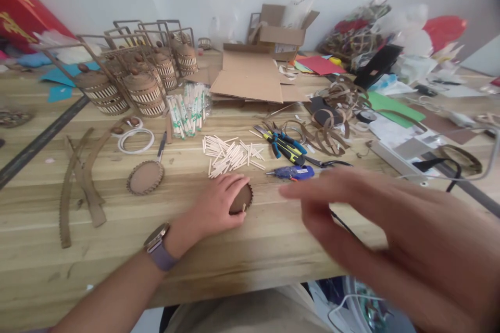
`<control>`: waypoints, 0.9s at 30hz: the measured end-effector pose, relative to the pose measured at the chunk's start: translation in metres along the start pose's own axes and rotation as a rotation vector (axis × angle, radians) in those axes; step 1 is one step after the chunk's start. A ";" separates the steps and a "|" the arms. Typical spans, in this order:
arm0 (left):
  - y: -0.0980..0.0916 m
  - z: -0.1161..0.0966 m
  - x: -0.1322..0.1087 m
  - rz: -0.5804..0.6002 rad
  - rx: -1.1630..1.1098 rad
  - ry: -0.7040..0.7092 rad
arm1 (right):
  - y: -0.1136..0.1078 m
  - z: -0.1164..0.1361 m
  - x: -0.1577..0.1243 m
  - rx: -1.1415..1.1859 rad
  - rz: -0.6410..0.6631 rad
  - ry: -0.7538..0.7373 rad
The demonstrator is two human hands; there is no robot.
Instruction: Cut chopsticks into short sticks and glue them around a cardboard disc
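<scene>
Pale wood-grain tabletop (273, 250), with a brown cardboard disc (241, 199) under the left hand (219, 203) and a heap of cream sticks (230, 156). Glue gun (295, 171) is bright blue, pliers (287, 145) blue and yellow. The little baskets (144, 93) are striped brown and white, and the watch strap (162, 256) is lilac.

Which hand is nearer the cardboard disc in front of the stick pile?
Left. The left hand lies on the cardboard disc, covering its left part. The right hand, blurred, is off to its right, not touching it.

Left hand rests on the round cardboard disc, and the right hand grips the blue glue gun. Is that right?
No. In the head view the right hand is open and empty; the blue glue gun lies on the table beyond it. The rest stands.
</scene>
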State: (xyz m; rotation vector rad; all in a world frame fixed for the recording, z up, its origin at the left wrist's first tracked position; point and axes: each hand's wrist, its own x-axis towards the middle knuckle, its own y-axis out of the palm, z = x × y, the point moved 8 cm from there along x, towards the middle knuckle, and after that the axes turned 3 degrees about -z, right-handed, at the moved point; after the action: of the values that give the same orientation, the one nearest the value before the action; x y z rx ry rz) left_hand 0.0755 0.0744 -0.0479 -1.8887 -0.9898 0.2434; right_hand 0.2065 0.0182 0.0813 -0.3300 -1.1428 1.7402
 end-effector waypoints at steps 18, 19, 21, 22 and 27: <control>0.005 0.013 -0.003 0.006 0.027 -0.047 | 0.031 -0.148 -0.056 0.070 -0.152 0.698; 0.005 0.014 -0.003 0.008 0.029 -0.048 | 0.033 -0.146 -0.060 0.194 -0.199 0.715; 0.005 0.016 -0.003 0.011 0.035 -0.049 | 0.044 -0.142 -0.066 0.422 -0.227 0.767; 0.005 0.017 -0.003 0.009 0.037 -0.048 | 0.052 -0.140 -0.067 0.532 -0.203 0.789; 0.003 0.017 -0.003 0.006 0.042 -0.035 | 0.081 -0.123 -0.044 0.920 -0.034 0.661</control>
State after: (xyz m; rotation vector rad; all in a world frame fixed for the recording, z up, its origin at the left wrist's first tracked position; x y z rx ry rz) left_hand 0.0661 0.0825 -0.0596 -1.8555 -0.9952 0.2997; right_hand 0.2615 0.0425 -0.0603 -0.2665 0.1548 1.7377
